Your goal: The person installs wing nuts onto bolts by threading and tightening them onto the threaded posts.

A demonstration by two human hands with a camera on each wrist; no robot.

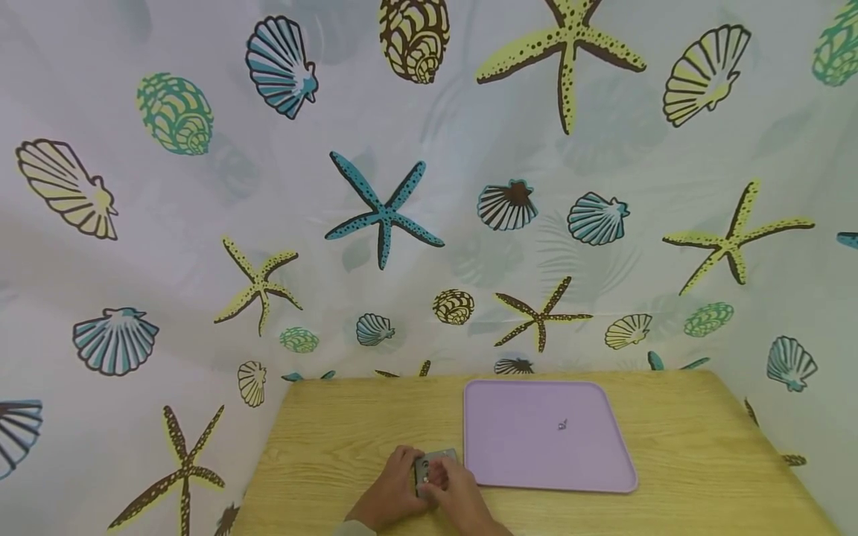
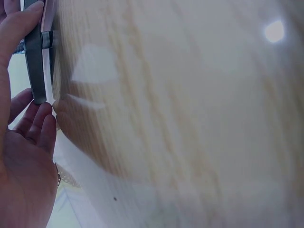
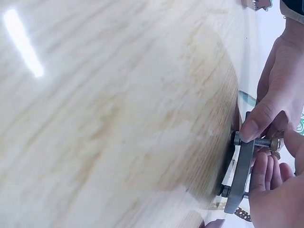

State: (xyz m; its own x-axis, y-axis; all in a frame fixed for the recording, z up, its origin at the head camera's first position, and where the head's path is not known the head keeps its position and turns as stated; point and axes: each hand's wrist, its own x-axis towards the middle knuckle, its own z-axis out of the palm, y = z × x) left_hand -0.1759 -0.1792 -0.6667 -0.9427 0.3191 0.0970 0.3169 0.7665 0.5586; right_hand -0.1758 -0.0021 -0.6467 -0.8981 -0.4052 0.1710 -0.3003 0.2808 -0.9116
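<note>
A small grey metal plate (image 1: 424, 463) is held just above the table, left of the lilac tray. My left hand (image 1: 395, 487) grips it by its edges, the thumb on the near side and fingers at the far side. Threaded bolts (image 3: 262, 142) stick through the plate, their heads facing the tabletop. With thumb and fingertips, my right hand (image 1: 459, 491) pinches a brass-coloured nut (image 3: 275, 143) at the end of one bolt. In the left wrist view the dark plate (image 2: 35, 61) appears edge-on between the left thumb and fingers.
The lilac tray (image 1: 523, 439) lies on the wooden table (image 1: 348, 417), close to the right hand. A few tiny metal pieces (image 1: 562, 424) sit on it. A white curtain (image 1: 429, 134) printed with shells and starfish hangs behind and at both sides of the table.
</note>
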